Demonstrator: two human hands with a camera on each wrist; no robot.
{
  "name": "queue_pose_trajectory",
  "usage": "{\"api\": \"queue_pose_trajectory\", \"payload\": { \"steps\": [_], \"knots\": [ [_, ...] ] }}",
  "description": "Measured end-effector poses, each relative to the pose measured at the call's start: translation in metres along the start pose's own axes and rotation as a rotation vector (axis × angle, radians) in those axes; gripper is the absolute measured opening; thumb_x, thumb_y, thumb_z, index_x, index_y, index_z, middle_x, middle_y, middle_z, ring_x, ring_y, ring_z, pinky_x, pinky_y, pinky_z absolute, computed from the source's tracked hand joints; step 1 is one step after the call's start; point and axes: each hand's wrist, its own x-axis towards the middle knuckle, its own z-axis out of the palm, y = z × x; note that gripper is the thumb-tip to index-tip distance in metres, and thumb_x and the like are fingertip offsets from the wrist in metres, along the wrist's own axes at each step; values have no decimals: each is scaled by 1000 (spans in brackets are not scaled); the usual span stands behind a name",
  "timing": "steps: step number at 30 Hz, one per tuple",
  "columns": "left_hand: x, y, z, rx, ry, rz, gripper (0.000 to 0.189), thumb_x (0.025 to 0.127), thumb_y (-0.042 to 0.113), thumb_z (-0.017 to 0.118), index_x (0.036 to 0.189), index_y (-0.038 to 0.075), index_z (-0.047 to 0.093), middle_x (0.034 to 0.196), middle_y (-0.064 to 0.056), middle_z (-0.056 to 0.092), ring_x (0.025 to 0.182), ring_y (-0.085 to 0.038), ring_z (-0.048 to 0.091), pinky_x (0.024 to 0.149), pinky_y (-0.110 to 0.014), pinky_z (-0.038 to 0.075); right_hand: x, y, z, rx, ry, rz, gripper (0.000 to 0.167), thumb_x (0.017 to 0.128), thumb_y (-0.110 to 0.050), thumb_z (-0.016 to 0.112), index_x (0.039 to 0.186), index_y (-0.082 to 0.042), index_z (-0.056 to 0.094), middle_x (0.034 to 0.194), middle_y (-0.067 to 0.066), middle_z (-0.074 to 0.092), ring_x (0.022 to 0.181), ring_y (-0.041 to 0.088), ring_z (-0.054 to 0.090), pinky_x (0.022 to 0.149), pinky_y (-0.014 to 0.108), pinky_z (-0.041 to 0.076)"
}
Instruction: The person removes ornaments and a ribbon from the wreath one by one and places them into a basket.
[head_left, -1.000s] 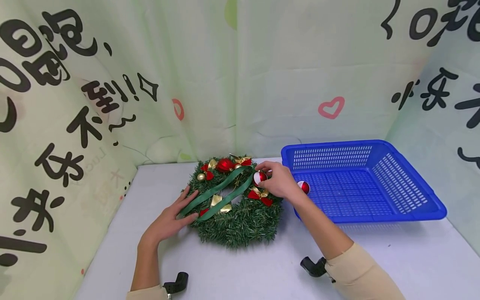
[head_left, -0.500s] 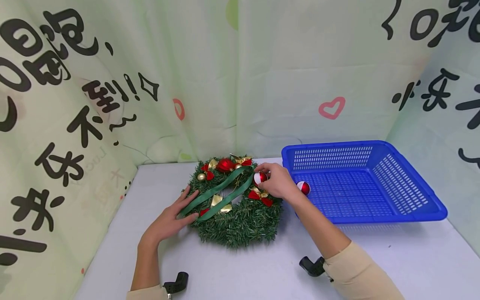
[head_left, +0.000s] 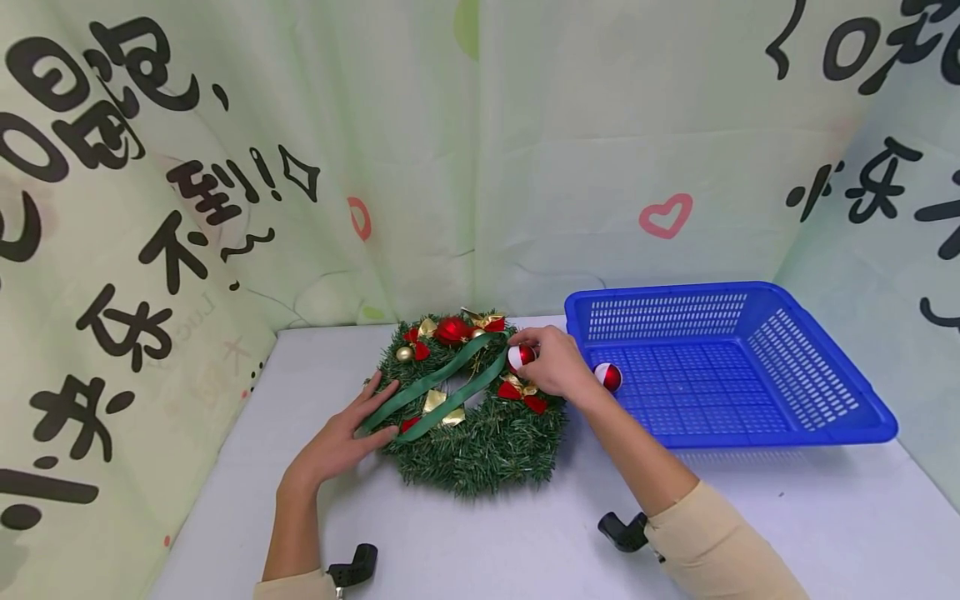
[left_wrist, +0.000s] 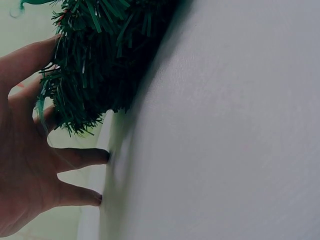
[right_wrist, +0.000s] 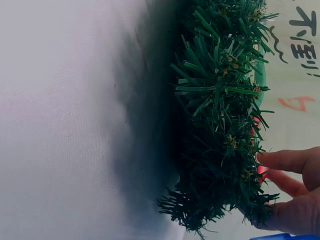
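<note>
A green Christmas wreath (head_left: 480, 458) lies on the white table, with red-and-gold bows, a red bauble (head_left: 453, 331) and small gold balls on its far half. A green ribbon (head_left: 422, 386) loops across it. My left hand (head_left: 341, 437) rests at the wreath's left side with fingers spread; in the left wrist view two straight fingertips (left_wrist: 95, 156) reach down to the table. At the upper right of the wreath, my right hand (head_left: 553, 362) holds a red-and-white bauble (head_left: 519, 357) between thumb and fingers. The right wrist view shows these fingers (right_wrist: 285, 160) against the greenery.
To the right stands a blue plastic basket (head_left: 780, 438). Another red-and-white bauble (head_left: 608, 377) lies at its left end, partly behind my right forearm. Black wrist mounts (head_left: 352, 566) stick out from both sleeves. A printed curtain (head_left: 555, 167) hangs behind the table.
</note>
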Motion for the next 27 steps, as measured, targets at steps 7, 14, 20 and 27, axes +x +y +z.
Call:
{"api": "queue_pose_trajectory", "payload": {
  "steps": [7,14,20,27],
  "knots": [
    [0,-1,0,7,-1,-5,72,104,41,64,166,31,29,177,-1,6,159,-45,15,118,-74,26,1,1,1,-24,26,-13,42,85,-1,75,126,-10,75,114,13,73,107,32,66,90,46,54],
    [1,-2,0,3,-5,-3,72,104,41,64,166,32,29,177,0,5,160,-43,12,119,-74,24,1,0,1,-32,42,-8,41,85,-3,78,125,-11,75,113,13,74,109,32,67,90,47,55],
    [1,-2,0,6,-3,3,72,104,42,64,166,31,29,177,-1,6,160,-43,12,118,-74,24,-2,-1,0,-19,42,14,41,86,-3,78,126,-12,75,110,12,73,109,32,66,87,45,55],
    [1,-3,0,2,-5,4,72,104,38,64,166,30,29,177,-1,6,160,-43,11,118,-74,24,-5,-2,-2,18,40,33,41,86,-3,78,126,-13,75,111,12,72,110,32,67,85,44,55]
  ]
}}
